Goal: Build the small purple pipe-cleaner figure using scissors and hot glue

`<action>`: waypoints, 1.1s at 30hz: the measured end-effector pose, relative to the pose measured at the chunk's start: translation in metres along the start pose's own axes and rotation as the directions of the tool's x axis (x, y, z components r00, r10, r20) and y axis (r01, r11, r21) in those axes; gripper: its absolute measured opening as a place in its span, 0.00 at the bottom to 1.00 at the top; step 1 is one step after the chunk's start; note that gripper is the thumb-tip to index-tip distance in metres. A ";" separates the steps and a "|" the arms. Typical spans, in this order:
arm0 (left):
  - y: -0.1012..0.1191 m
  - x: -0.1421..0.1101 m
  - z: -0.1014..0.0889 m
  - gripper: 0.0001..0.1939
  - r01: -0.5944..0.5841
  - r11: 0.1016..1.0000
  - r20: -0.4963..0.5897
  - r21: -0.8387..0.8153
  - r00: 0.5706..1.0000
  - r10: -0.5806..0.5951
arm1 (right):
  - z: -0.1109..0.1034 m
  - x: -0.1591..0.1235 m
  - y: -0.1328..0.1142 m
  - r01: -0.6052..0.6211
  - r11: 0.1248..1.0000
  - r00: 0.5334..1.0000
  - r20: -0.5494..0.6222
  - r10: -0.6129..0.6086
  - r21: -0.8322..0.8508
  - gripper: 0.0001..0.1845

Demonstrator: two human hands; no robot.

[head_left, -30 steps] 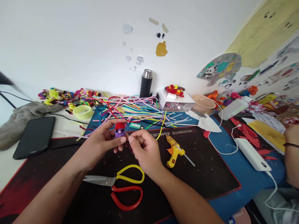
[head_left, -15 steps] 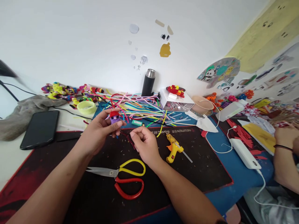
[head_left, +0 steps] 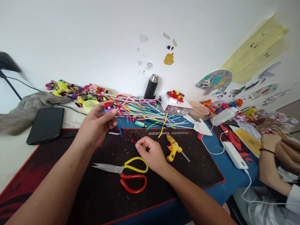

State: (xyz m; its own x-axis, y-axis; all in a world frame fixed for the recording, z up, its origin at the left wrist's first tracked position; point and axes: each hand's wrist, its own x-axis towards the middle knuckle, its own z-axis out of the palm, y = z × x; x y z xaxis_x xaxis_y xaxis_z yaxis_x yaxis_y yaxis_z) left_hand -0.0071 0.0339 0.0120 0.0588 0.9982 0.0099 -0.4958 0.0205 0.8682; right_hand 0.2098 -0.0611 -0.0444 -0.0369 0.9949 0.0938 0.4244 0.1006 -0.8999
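Observation:
My left hand [head_left: 96, 126] is closed around a small purple pipe-cleaner figure [head_left: 108, 108] with a red top, held above the far edge of the dark mat [head_left: 187, 178]. A short blue piece [head_left: 120, 130] hangs below those fingers. My right hand [head_left: 152, 153] pinches the end of a thin dark-red strand [head_left: 129, 135], which stretches up toward the left hand; I cannot tell where it joins. Just below the hands lie scissors [head_left: 122, 169] with one yellow and one red handle. Right of my right hand rests a yellow glue gun [head_left: 172, 148].
Loose coloured pipe cleaners [head_left: 140, 107] are heaped behind the hands, near a black flask [head_left: 151, 87]. A phone [head_left: 45, 125] and yellow tape roll [head_left: 91, 106] lie left. At right are a white power bank [head_left: 235, 155] with its cable and another person's arm [head_left: 269, 159].
The view has shifted. My hands are farther apart, and more of the dark-red strand shows between them. The left fingers now cover more of the figure.

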 end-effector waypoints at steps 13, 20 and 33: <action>-0.004 -0.003 0.004 0.36 0.036 0.999 0.056 0.039 0.998 -0.038 | 0.000 -0.004 -0.009 0.099 0.870 0.968 0.250 0.028 -0.483 0.04; -0.007 -0.003 0.005 0.35 0.044 0.997 0.081 0.059 0.996 -0.049 | -0.006 -0.004 -0.012 0.110 0.725 0.934 0.321 0.159 -0.680 0.07; -0.010 -0.003 0.005 0.33 0.037 0.996 0.101 0.086 0.994 -0.045 | -0.004 0.007 -0.024 0.197 0.619 0.897 0.394 0.199 -0.761 0.11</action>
State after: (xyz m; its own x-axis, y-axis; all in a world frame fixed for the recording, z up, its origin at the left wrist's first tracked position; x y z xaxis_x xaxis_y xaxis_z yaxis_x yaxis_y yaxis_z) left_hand 0.0022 0.0306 0.0054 0.1685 0.9855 0.0207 -0.4174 0.0523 0.9072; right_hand 0.2028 -0.0565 -0.0207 -0.3054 0.9152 -0.2629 0.9434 0.2533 -0.2143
